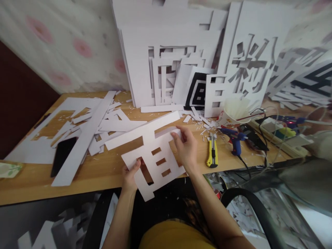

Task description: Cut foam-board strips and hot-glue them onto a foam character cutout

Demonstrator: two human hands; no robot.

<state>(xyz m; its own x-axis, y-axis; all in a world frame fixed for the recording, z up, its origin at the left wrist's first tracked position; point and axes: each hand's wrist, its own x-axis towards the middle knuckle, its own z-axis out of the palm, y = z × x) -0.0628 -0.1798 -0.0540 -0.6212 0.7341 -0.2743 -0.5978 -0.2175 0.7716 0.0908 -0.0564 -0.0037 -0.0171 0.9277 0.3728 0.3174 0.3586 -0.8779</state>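
Note:
Both hands hold a white foam board character (157,152) with several rectangular openings, tilted over the table's front edge. My left hand (131,174) grips its lower left part, the thumb on the face beside a tall opening. At its right side, my right hand (185,147) pinches the upper corner between thumb and fingers. The character's long top bar reaches out over the tabletop. To the right of my right hand lies a yellow utility knife (212,152), and past it a blue hot glue gun (234,140).
White offcuts and strips (85,138) cover the table's left, partly over a black phone (63,152). Large cut boards (141,76) lean on the wall. A paper cup (228,116) and a power strip (285,145) with cables stand at right. Chair armrests (249,200) flank me.

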